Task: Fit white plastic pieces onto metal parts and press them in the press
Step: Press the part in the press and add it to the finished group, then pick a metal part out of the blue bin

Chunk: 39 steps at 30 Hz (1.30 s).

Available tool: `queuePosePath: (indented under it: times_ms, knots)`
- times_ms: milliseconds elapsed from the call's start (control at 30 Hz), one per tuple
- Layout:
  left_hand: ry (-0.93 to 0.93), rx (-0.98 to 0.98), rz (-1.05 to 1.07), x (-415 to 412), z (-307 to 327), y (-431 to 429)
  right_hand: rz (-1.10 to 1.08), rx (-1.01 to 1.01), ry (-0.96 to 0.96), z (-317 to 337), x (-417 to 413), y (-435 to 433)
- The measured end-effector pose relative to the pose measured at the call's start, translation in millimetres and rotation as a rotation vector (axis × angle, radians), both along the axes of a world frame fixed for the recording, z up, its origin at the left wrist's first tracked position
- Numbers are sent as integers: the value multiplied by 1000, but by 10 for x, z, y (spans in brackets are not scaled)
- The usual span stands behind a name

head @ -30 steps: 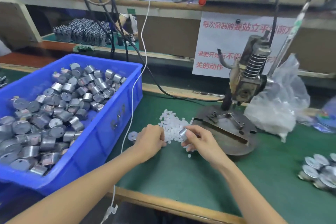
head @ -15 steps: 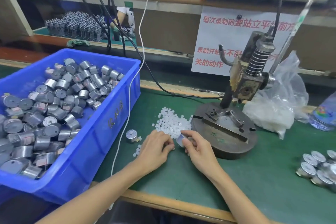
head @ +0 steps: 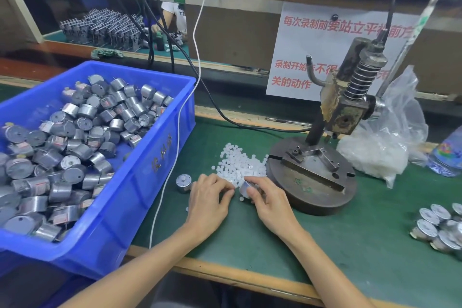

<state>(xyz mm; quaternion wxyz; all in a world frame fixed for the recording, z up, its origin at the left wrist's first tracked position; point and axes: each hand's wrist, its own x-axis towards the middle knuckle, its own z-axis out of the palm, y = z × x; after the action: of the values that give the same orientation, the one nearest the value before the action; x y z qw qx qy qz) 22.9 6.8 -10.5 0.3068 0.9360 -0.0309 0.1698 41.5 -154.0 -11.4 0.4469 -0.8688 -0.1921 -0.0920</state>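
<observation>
Green matting point(head: 250, 237) covers a workbench with a wooden front edge. On it, at the left, sits a blue bin point(head: 140, 182) heaped with round metal parts point(head: 75, 137), and a white cable point(head: 180, 132) trails down past its right wall. Just right of the bin one lone metal part point(head: 183, 182) stands on the mat. A loose heap of white plastic pieces point(head: 237, 165) lies in the middle, touching the round base of the hand press point(head: 312, 182), whose lever is raised. The right hand point(head: 270, 202) grips a small metal part point(head: 246, 187) between thumb and curled fingers, low over the near edge of the heap. The left hand point(head: 210, 200) rests just beside it, fingers bent with the tips at the heap; whether they pinch a piece cannot be told. A clear plastic bag point(head: 390, 147) lies behind the press, and more metal parts point(head: 440, 227) cluster at the far right
</observation>
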Motion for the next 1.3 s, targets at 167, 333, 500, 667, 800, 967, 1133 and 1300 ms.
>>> queuePosePath:
  times_ms: [167, 333, 500, 667, 800, 967, 1133, 1300]
  knots:
    - [-7, -6, -24, -3, 3, 1, 1, -40, -17, -21, 0, 0]
    - [11, 6, -41, -6, 2, 8, 24, -90, -72, -15, -15, -2]
    - [31, 20, -55, -9, -2, 9, 71, -223, -259, 56, -90, 39]
    - [32, 27, -58, -10, 12, 3, 135, -269, -362, 96, -112, 70]
    - [25, 34, -90, -13, 0, 5, 155, -290, -409, 108, -141, 89]
    - [17, -24, -132, -26, -2, 16, 175, -257, -348, 55, -111, 93]
    - [-7, -68, -160, -51, 15, 1, 129, -259, -306, 4, -77, 89]
    - [-132, -106, -397, -8, 171, -88, -68, 273, 103, 195, -58, 19]
